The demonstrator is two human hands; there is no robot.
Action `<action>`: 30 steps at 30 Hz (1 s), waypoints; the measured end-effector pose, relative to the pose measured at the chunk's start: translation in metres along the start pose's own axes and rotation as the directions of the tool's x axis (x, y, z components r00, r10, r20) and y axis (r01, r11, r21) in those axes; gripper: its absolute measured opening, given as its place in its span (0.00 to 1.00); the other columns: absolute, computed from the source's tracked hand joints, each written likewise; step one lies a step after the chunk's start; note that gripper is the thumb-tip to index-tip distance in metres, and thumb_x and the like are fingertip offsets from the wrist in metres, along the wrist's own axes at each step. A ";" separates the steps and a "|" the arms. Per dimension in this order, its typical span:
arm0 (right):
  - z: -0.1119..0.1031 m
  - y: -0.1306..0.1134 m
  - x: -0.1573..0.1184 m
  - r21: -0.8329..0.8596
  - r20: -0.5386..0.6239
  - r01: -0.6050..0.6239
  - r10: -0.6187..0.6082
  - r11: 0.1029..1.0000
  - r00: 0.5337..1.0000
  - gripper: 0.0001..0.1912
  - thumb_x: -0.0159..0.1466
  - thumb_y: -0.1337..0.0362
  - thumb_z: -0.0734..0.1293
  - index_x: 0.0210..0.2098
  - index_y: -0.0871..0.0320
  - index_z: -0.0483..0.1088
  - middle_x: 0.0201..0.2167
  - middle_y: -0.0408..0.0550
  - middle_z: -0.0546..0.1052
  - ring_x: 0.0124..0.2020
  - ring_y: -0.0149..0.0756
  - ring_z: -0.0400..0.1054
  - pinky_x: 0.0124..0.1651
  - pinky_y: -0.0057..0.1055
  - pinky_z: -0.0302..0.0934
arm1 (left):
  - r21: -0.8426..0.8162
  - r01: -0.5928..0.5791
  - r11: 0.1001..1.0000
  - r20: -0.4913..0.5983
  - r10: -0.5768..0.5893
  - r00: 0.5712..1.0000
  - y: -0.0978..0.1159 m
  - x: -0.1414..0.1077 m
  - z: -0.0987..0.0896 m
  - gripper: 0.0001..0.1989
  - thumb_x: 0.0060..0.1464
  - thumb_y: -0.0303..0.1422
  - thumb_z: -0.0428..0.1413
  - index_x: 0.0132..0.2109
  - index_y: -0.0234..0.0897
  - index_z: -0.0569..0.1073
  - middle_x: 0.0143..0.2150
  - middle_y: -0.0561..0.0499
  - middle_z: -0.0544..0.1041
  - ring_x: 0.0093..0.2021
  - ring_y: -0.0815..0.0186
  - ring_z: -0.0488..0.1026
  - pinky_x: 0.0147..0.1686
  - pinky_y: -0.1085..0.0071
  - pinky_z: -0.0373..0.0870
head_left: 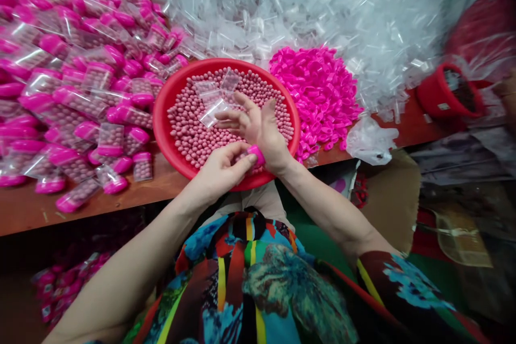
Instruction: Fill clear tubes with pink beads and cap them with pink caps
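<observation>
Over the near rim of a red basin (163, 118), my left hand (223, 167) is closed around a small container with a bright pink cap (257, 155); the fingers hide most of its body. The cap touches, or nearly touches, the heel of my right hand (263, 131). That hand is open, palm turned up and fingers spread, holding nothing visible. Pink beads (185, 129) fill the basin. Several small clear plastic containers (210, 94) lie on the beads, just beyond my right fingertips.
Filled containers with pink caps (76, 86) are heaped on the left of the wooden table (161, 174). Loose pink caps (318, 91) are piled right of the basin. Clear containers (290, 5) cover the back. A clear plastic bag (371, 140) and a red bucket (433, 94) are at right.
</observation>
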State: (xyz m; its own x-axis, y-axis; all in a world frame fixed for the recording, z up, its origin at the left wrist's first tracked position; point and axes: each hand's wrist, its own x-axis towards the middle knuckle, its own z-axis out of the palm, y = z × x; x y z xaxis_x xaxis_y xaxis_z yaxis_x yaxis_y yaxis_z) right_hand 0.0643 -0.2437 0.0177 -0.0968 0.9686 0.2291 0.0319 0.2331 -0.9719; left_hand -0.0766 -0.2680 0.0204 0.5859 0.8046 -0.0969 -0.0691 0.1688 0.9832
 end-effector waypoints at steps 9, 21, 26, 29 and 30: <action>-0.005 0.000 -0.038 -0.814 0.102 0.248 -0.293 0.524 0.951 0.41 0.62 0.55 0.74 0.70 0.58 0.58 0.61 0.64 0.71 0.61 0.62 0.67 0.63 0.61 0.62 | -0.362 -0.078 0.929 -0.251 -0.016 0.968 -0.003 0.014 -0.004 0.13 0.53 0.37 0.69 0.41 0.37 0.76 0.37 0.52 0.78 0.39 0.67 0.74 0.42 0.73 0.70; -0.008 0.017 -0.045 -0.866 0.088 0.262 -0.385 0.426 0.919 0.29 0.60 0.53 0.73 0.55 0.62 0.70 0.42 0.61 0.78 0.44 0.58 0.73 0.49 0.57 0.69 | 0.006 -0.030 1.000 -0.181 0.031 0.983 -0.007 0.010 0.002 0.10 0.56 0.37 0.65 0.38 0.35 0.75 0.31 0.52 0.76 0.32 0.66 0.71 0.33 0.72 0.65; -0.003 -0.003 -0.025 -0.763 0.187 0.273 -0.204 0.586 0.961 0.37 0.64 0.51 0.73 0.66 0.59 0.60 0.57 0.59 0.76 0.54 0.52 0.73 0.58 0.53 0.68 | 0.085 -0.076 0.993 -0.365 0.102 0.926 0.010 0.006 -0.029 0.12 0.56 0.39 0.65 0.39 0.35 0.76 0.30 0.52 0.77 0.28 0.69 0.69 0.30 0.71 0.65; -0.009 -0.009 0.003 -0.808 0.228 0.257 -0.122 0.531 0.966 0.33 0.67 0.55 0.72 0.67 0.54 0.60 0.60 0.57 0.73 0.56 0.49 0.72 0.58 0.47 0.68 | 0.334 -0.164 0.928 -0.605 0.345 0.718 0.039 0.006 -0.083 0.08 0.62 0.37 0.60 0.43 0.37 0.76 0.36 0.53 0.79 0.30 0.69 0.70 0.36 0.68 0.70; -0.011 -0.008 0.012 -0.865 0.220 0.236 -0.088 0.444 0.972 0.28 0.68 0.58 0.71 0.65 0.55 0.63 0.59 0.59 0.73 0.55 0.51 0.72 0.57 0.49 0.68 | 0.419 -0.152 0.895 -0.615 0.403 0.678 0.049 0.008 -0.102 0.09 0.65 0.37 0.57 0.48 0.38 0.76 0.42 0.52 0.81 0.36 0.67 0.73 0.44 0.63 0.73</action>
State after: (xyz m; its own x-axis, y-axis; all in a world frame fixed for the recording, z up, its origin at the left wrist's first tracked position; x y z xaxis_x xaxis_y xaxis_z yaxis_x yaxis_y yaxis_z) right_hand 0.0737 -0.2333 0.0283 -0.3156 0.9016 0.2960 0.8514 0.4067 -0.3311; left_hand -0.1578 -0.1954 0.0516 -0.1269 0.9636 0.2353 0.1876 -0.2096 0.9596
